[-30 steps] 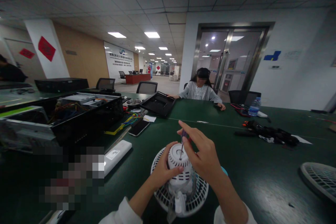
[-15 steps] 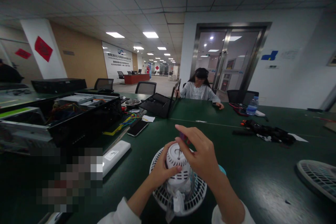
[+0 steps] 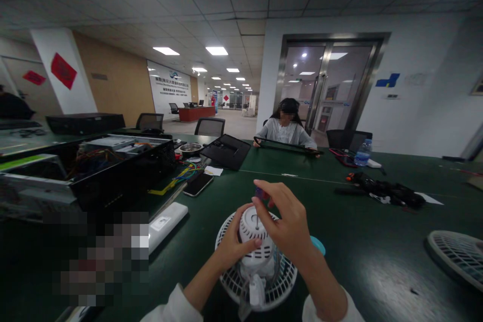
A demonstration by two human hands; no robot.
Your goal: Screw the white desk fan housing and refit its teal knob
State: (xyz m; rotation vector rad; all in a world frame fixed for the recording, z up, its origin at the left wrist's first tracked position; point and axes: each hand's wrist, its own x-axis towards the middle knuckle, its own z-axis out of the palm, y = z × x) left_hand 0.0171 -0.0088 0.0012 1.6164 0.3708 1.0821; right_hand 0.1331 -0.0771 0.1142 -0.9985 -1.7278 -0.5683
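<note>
Green-topped table (image 3: 358, 261) before you carries a white desk fan (image 3: 279, 287) resting grille-down, with its white motor housing (image 3: 252, 226) facing up. Your left hand (image 3: 236, 241) wraps that housing, grip clamped to steady it. Your right hand (image 3: 285, 219) pinches a small purple-handled screwdriver (image 3: 258, 193), grip closed, its shaft upright against the housing's top so it can bear straight down. Across the table, a co-worker (image 3: 287, 128) now holds a thin black frame (image 3: 287, 145) level, though half a second ago it stood tilted up
</note>
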